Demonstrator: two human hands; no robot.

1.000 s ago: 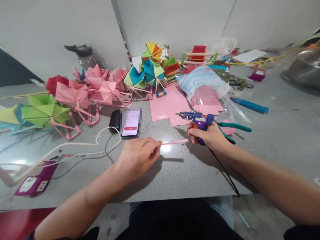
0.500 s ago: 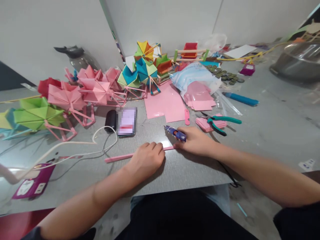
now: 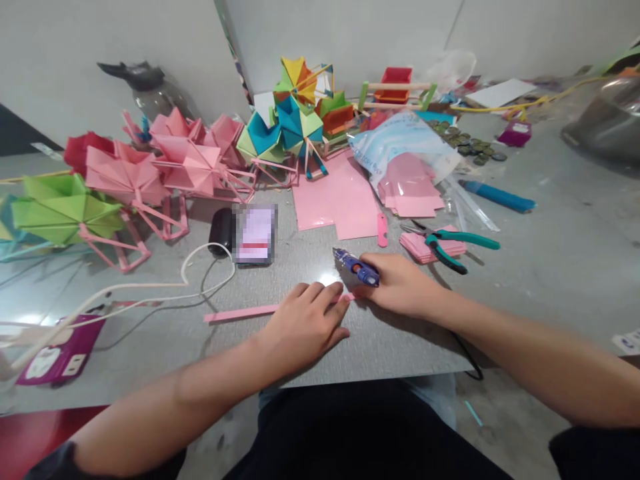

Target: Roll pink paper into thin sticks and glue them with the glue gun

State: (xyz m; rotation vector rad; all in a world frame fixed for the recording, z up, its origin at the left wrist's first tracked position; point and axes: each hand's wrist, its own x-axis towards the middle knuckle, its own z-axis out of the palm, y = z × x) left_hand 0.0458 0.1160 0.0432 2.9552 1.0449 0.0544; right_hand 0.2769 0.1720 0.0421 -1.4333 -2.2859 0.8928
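I see what looks like a craft workshop: a grey table [image 3: 540,280] backed by a plain wall [image 3: 340,40], crowded with paper work. The right hand [image 3: 407,283] grips a glue gun [image 3: 357,268]. Beyond that grip lie pink sheets [image 3: 335,200] and a plastic bag [image 3: 377,147]; just to its right, pliers [image 3: 434,238]. Well to its left stand folded paper models [image 3: 127,175], pink, green and red, on thin frames. Below it, past the table's edge, a blue strip [image 3: 473,413] lies on the grey floor [image 3: 505,420].
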